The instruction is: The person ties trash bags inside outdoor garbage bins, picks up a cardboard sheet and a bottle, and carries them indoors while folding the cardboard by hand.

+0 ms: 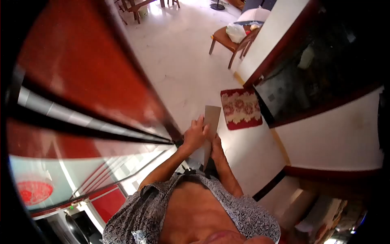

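Observation:
A flat, narrow greyish-brown panel (212, 118) stands upright in front of the body, its lower part tapering down between the forearms. My left hand (196, 133) lies against the panel's left side with its fingers apart, the fingertips near its edge. On the right side, lower down, my right hand (217, 147) is at the panel's edge, its fingers mostly hidden behind it. Whether those fingers close round the panel cannot be made out.
A red door (87, 61) runs along the left. Ahead on the pale floor (174, 65) lies a red patterned mat (241, 109). Beyond it, a wooden chair (223, 37) holds a white bag (235, 32). A white wall (337, 142) is at right.

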Demonstrator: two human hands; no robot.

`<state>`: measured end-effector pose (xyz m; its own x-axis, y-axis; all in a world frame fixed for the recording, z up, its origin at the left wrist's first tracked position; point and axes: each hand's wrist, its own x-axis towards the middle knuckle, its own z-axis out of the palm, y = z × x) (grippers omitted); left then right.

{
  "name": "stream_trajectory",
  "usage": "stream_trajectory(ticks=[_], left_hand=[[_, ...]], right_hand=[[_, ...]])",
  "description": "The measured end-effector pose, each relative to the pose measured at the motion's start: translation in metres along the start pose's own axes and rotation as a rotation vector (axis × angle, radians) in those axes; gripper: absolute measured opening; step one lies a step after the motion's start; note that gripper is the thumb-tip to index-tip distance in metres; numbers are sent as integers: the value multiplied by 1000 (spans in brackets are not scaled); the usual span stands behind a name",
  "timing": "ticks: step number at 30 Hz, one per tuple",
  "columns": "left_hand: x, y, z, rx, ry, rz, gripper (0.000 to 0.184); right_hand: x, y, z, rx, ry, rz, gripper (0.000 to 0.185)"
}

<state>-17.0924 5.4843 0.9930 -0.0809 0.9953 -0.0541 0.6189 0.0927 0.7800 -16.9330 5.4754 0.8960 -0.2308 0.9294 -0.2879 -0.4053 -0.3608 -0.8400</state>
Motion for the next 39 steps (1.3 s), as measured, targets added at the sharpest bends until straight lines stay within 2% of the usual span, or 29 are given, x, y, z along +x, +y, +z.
stream_trajectory(ticks=[2,4,5,8,9,11,13,16,18,20,22,25,26,29,32,35,39], left_hand=[[39,4,-13,-51,-38,-55,63],[74,53,1,-22,-43,-74,64],[136,107,43,-48,-44,-73,66],[196,140,48,-123,-19,-47,71],[209,147,41,-157,79,-6,80],[245,162,30,-186,103,-135,88],[307,173,40,-253,157,-266,99],[364,176,9,-244,0,-346,96],[401,171,-10,-267,-73,-408,83],[443,151,-31,-290,-97,-422,73],[487,130,-27,-435,-80,-376,71],[555,128,-29,-622,-61,-367,68],[587,133,-41,-678,-49,-362,68],[677,132,-67,-794,-115,-397,86],[762,123,-94,-809,-73,-326,91],[821,135,-142,-929,-218,-437,89],[903,119,-168,-862,-175,-415,83]], right_hand=[[37,-25,15,-10,-25,31,59],[39,-120,25,-14,-53,67,60],[80,-193,-17,-27,29,135,60],[131,-255,-24,-6,-25,152,58],[145,-263,-22,-21,-63,132,58],[185,-277,-29,-49,-140,91,58],[244,-295,-48,-34,-112,99,56],[296,-301,-40,6,-110,136,55],[332,-306,-34,30,-164,169,55],[374,-307,-18,36,-213,234,52],[415,-314,-6,59,-202,236,51],[488,-338,0,-2,-254,148,53],[521,-347,5,-18,-241,159,53],[603,-379,26,-50,-213,190,54],[687,-414,57,-107,-224,164,53],[747,-428,79,-120,-217,194,52],[831,-449,113,-99,-234,308,51]])
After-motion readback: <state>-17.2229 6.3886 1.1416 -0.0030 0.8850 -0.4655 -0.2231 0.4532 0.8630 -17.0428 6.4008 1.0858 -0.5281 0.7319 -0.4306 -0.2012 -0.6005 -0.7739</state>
